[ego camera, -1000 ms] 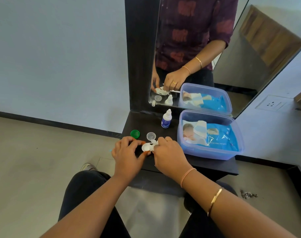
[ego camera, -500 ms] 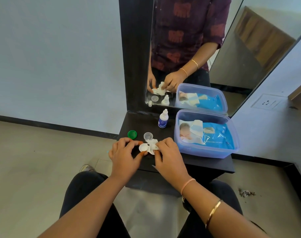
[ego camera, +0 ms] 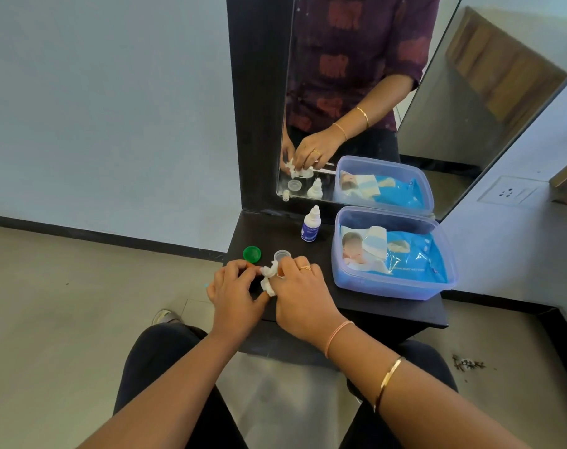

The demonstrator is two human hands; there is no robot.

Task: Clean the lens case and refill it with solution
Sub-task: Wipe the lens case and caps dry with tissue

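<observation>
My left hand (ego camera: 233,294) and my right hand (ego camera: 300,293) meet over the front left of the dark shelf (ego camera: 372,307). My right hand pinches a crumpled white wipe (ego camera: 266,277) and presses it between the two hands. My left hand's fingers curl round the lens case, which the wipe and fingers almost wholly hide. A green cap (ego camera: 252,253) and a clear cap (ego camera: 282,255) lie loose just beyond my fingers. The small white solution bottle (ego camera: 310,223) with a blue label stands upright at the back, closed.
A clear plastic tub (ego camera: 444,280) holding a blue pack of wet wipes fills the shelf's right half. A mirror (ego camera: 453,92) stands behind, reflecting the hands and objects. My knees are under the shelf's front edge. A wall socket (ego camera: 508,192) is at right.
The white case seen between my hands earlier is now covered by the wipe. My right hand has pushed the wipe further over it, toward the left hand. Caps and bottle have not moved.
</observation>
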